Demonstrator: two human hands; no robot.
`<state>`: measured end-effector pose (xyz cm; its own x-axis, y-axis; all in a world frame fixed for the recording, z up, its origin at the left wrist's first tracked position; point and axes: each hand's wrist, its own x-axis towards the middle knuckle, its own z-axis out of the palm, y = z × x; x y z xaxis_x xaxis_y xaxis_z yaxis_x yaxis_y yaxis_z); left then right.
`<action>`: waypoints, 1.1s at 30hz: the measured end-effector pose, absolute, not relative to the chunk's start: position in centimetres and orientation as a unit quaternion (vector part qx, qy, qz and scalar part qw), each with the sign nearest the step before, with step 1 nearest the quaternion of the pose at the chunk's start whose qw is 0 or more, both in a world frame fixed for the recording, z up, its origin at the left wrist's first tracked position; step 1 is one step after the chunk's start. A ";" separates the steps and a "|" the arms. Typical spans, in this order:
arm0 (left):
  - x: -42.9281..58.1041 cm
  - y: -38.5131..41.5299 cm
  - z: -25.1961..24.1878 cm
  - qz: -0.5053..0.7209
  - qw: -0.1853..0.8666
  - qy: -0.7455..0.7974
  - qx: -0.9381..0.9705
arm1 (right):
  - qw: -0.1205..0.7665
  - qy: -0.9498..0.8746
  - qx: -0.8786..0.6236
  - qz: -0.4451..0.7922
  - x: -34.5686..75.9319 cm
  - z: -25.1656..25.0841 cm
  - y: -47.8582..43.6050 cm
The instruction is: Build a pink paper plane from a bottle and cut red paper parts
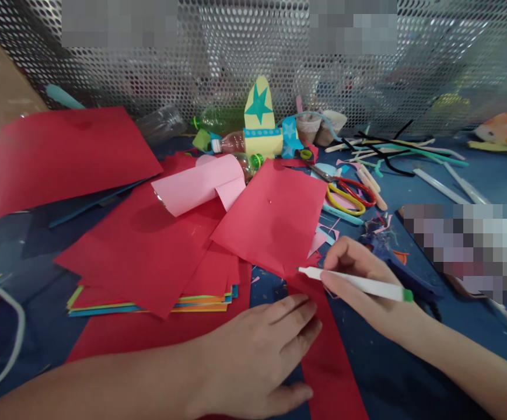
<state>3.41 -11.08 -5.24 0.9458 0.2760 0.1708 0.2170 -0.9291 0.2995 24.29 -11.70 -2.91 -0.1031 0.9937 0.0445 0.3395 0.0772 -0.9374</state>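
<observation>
"What's the left hand doing?"

"Lying palm down, grasping nothing, fingers over the red strip."

"And the right hand?"

"Pinching a white pen, tip by the near edge of the red sheet; contact, I can't tell."

"Marking, then?"

"Seemingly; that calls for steady paper."

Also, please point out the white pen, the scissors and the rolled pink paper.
White pen [372, 286], head view: on its barrel.
Scissors [341, 181], head view: red handle, near the blades.
Rolled pink paper [198, 184], head view: its outer side.
</observation>
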 end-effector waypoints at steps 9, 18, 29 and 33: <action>3.5 -11.4 -5.6 0.101 0.128 0.128 0.978 | 0.349 -0.605 -0.568 0.435 23.3 -4.6 -11.4; 3.5 -11.4 -5.7 0.093 0.136 0.128 0.978 | 0.321 -0.620 -0.572 0.431 23.6 -4.8 -11.6; 3.5 -11.4 -5.7 0.093 0.153 0.131 0.975 | 0.313 -0.627 -0.566 0.434 23.8 -4.8 -11.5; 3.6 -11.4 -5.6 0.099 0.141 0.128 0.977 | 0.313 -0.632 -0.560 0.435 23.8 -4.9 -11.4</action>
<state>3.55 -11.37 -5.65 0.9478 0.2777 0.1570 0.2218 -0.9274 0.3014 23.79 -11.37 -4.90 -0.1761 0.9800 -0.0922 0.4358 -0.0064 -0.9000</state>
